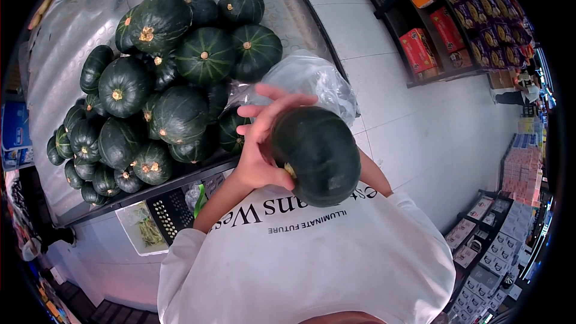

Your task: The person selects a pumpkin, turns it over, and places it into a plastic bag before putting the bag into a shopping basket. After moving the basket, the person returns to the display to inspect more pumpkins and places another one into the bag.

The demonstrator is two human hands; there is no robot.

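Observation:
A round dark green kabocha squash [318, 157] is held up in front of my chest. My left hand [261, 159] grips its left side, with the thumb near the stem and a finger curved along the top. My right forearm comes in behind the squash, which covers most of my right hand [251, 110]. Fingertips that look like the right hand's stick out beyond the left hand, supporting the squash from the far side. Close by on the left lies a pile of kabocha squashes [207, 56]. Behind the held squash is a clear plastic bag [321, 81].
The pile rests on a display table covered in a grey sheet [66, 0]. Below its near edge are a black crate [171, 213] and a white bin [129, 222] with greens. Shelves with packaged goods [441, 33] and stacked boxes [495, 252] stand at right.

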